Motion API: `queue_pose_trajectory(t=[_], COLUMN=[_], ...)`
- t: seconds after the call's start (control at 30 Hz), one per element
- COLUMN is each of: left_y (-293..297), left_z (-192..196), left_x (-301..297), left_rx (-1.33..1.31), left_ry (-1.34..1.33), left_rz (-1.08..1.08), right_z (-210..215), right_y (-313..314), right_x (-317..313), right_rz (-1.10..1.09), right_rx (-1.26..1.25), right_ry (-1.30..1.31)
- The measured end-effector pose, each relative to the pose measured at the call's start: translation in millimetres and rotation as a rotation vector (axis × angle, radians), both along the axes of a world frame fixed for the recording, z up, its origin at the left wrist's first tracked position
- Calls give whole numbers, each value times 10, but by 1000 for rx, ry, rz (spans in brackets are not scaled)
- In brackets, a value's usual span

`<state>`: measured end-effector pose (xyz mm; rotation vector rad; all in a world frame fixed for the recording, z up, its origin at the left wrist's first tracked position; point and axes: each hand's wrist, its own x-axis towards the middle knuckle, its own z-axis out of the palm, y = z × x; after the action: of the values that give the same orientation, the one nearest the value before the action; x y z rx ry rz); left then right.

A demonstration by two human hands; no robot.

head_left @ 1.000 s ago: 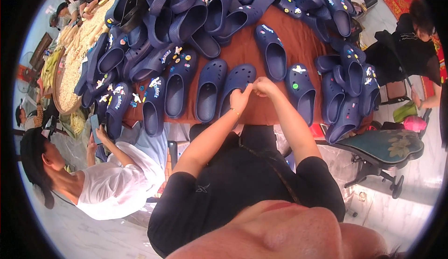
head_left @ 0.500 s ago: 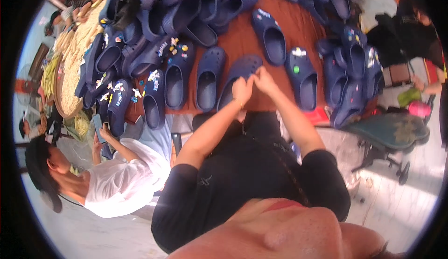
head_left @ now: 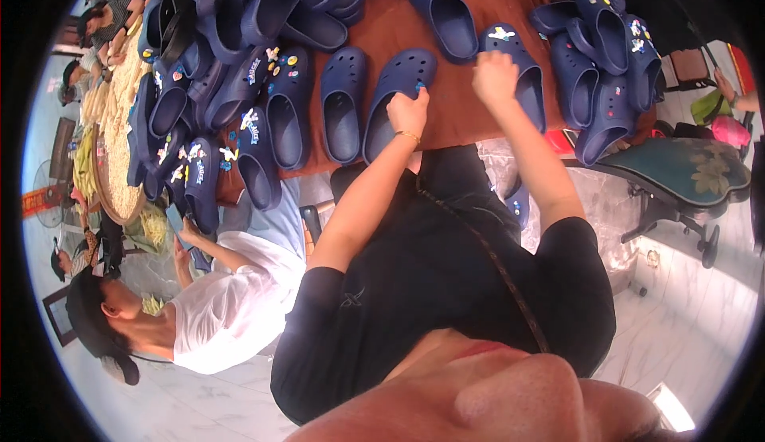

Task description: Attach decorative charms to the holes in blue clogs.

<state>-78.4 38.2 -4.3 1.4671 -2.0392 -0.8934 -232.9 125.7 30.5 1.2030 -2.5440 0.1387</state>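
Observation:
My left hand (head_left: 409, 112) presses on a navy blue clog (head_left: 396, 95) lying on the brown table (head_left: 470, 107); its fingers rest on the clog's perforated top near a small coloured charm. My right hand (head_left: 496, 75) has its fingers closed over the heel end of another navy clog (head_left: 516, 75), which carries a white and yellow charm near its toe. A plain navy clog (head_left: 343, 103) lies just left of my left hand. Whether either hand pinches a small charm is too small to tell.
Many navy clogs, several with colourful charms, cover the table's far and left sides (head_left: 239, 59) and right side (head_left: 606, 67). A person in a white shirt (head_left: 231, 314) sits at my left. An office chair (head_left: 677, 179) stands at right. Other people sit far left.
My hands were together over one clog; now they have parted, the right hand moving to the clog at right, the left staying on the first clog. The view has shifted closer.

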Motion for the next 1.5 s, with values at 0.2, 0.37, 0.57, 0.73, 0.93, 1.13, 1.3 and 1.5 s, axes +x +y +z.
queue_pose_trajectory(t=[0.2, 0.37, 0.57, 0.73, 0.93, 1.13, 1.3, 1.5], left_y=[-30, -50, -44, -150, -194, -163, -120, -110], left_z=[-15, -34, 44, -13, -60, -61, -71, -45], left_x=[7, 31, 39, 64, 38, -11, 8, -12], left_rx=[-40, -47, -28, 89, 312, 264, 154, 180], left_ry=[-28, 15, 20, 46, 231, 163, 179, 181], left_rz=[-12, -55, -19, -100, -106, -92, -77, -84], right_z=[-330, -318, -302, -363, -382, -529, -315, -198], right_y=[150, 73, 249, 245, -498, -880, -1020, -1191], right_x=[-397, -549, -578, -400, -163, -216, -302, -290], right_rz=[-11, 19, 187, 376, 173, 88, -15, 47], right_rx=[149, 113, 112, -49, -450, -376, 0, 312], right_ry=[339, 362, 285, -3, -963, -1250, -1294, -1105])
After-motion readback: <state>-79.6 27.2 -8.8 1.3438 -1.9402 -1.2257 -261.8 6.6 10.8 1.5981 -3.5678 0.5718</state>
